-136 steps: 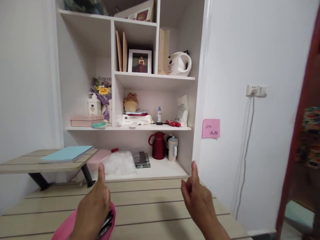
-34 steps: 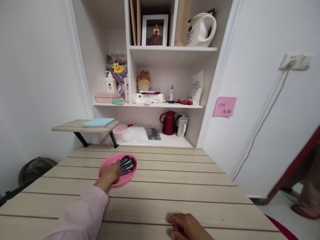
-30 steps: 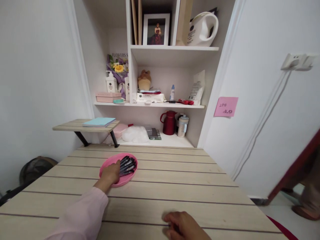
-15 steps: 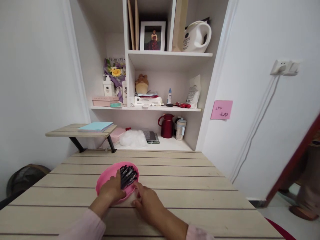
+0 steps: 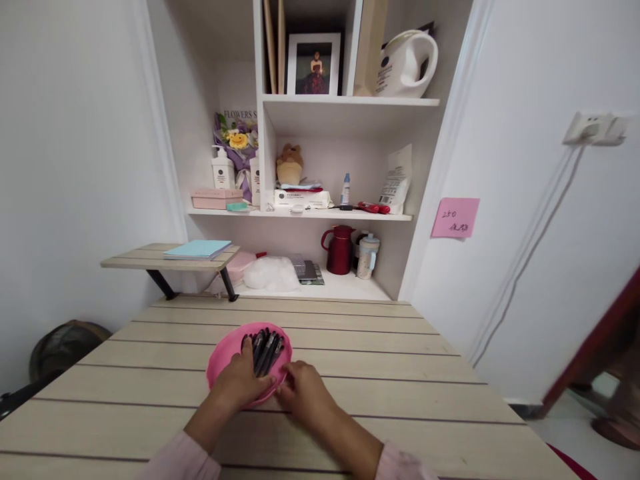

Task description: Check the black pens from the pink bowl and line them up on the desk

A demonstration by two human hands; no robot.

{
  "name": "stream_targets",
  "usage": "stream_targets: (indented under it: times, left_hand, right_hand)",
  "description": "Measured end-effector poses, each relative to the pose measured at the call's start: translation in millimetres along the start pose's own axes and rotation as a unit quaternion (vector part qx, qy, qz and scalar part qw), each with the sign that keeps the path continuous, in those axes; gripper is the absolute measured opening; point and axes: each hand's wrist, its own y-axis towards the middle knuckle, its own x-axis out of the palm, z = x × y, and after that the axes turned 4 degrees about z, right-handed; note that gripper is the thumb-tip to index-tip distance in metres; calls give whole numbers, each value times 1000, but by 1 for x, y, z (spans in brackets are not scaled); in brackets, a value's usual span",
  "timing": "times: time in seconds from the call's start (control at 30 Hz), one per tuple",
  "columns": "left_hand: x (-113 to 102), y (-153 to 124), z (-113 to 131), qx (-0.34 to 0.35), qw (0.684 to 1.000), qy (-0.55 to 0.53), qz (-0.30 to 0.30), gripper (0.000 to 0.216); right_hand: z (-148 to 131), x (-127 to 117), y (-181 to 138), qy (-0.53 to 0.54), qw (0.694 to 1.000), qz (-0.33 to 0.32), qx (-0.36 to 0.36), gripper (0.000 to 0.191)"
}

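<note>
A round pink dish (image 5: 223,355) of slim black pens (image 5: 269,350) is touched by both hands (image 5: 239,381) (image 5: 307,395) toward the striped table's (image 5: 383,363) far edge.

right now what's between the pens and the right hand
A strip of the pink bowl lies between pens and right hand, in the head view.

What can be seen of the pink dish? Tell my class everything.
The pink dish is shallow and rounded, with a slightly wavy rim and a plastic-like look. It appears to rest flat on the striped table and holds a bundle of dark pens. The left hand lies over its near left side; the right hand is at its near right rim, grip unclear.
</note>
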Motion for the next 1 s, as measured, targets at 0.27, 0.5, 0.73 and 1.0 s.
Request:
stream_targets:
  times: [0.27,0.5,0.73,1.0]
  left_hand:
    - [-8,-4,-3,14,997,44,68,78]
    - [-20,-11,-18,26,982,89,163,49]
    - [-37,-45,-27,-21,970,-57,236,37]
    - [-61,-64,35,71,892,-343,286,49]
  right_hand:
    - [15,-12,8,23,999,-17,-25,12]
    - [17,-25,3,75,997,30,-14,13]
    - [35,-76,-52,301,938,121,124,34]
    - [31,-156,-73,481,811,333,21,44]
